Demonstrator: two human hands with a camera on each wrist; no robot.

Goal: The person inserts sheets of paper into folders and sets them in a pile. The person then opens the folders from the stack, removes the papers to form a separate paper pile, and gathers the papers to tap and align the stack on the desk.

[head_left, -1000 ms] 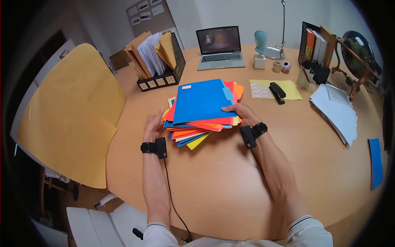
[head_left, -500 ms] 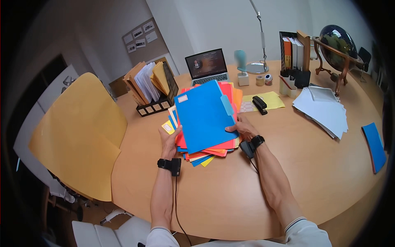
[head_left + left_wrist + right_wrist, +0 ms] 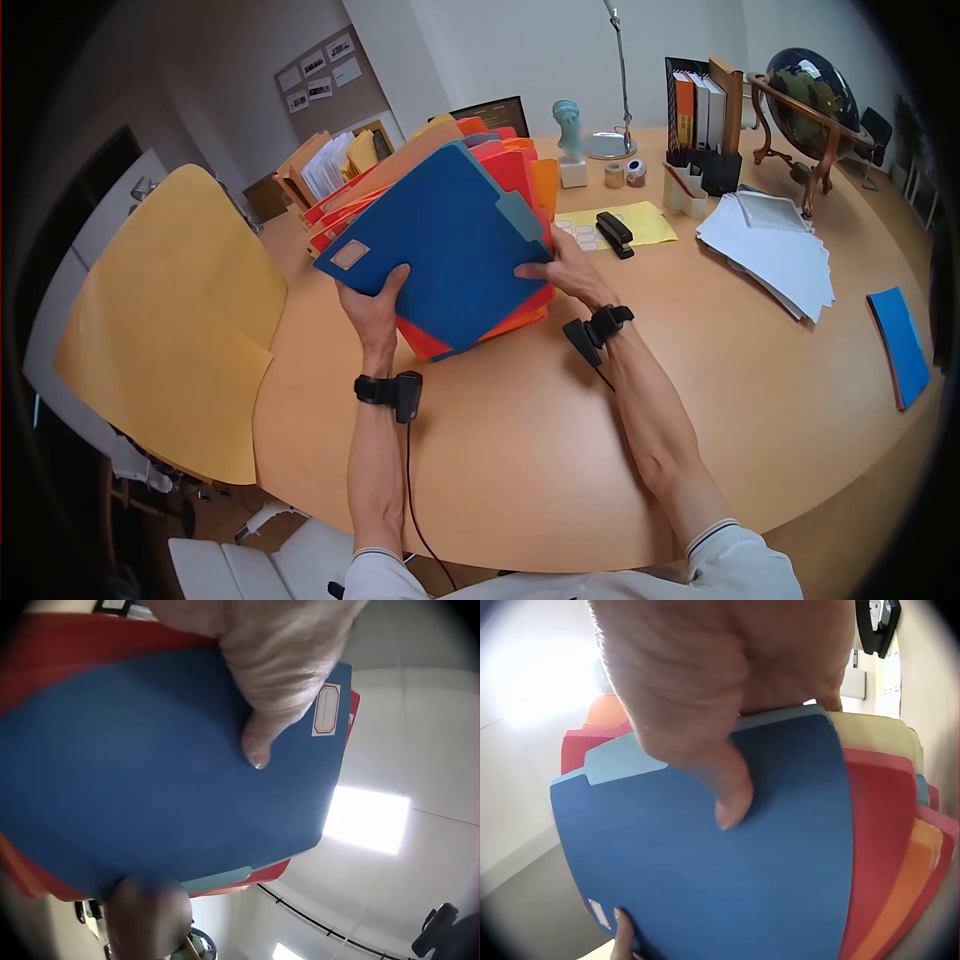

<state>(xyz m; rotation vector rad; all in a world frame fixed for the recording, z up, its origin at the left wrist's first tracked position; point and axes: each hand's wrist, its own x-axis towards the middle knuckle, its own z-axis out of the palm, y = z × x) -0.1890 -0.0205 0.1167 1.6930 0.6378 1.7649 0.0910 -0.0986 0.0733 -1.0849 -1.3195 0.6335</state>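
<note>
A thick stack of blue, red and orange folders, a blue folder (image 3: 450,240) foremost, is held tilted up between both hands. My left hand (image 3: 372,310) grips its lower left edge, the thumb lying on the blue cover near a white label (image 3: 349,255). At the right edge, below the light blue tab (image 3: 519,215), my right hand (image 3: 580,268) grips the stack with its thumb on the cover. In both wrist views the thumbs press on the blue folder (image 3: 150,772) (image 3: 712,862); the other fingers are mostly hidden behind the stack.
Behind the stack stand a laptop (image 3: 508,113) and a file holder with papers (image 3: 325,168). To the right are a stapler (image 3: 614,234), a pen holder (image 3: 686,190), white papers (image 3: 765,250), a globe (image 3: 810,95) and a blue folder (image 3: 899,345). A large yellow sheet (image 3: 170,330) rises at left.
The stack has been lifted and tipped upright, turning so its labelled corner swung down and left. Both hands have moved with it, and the left thumb now lies over the cover.
</note>
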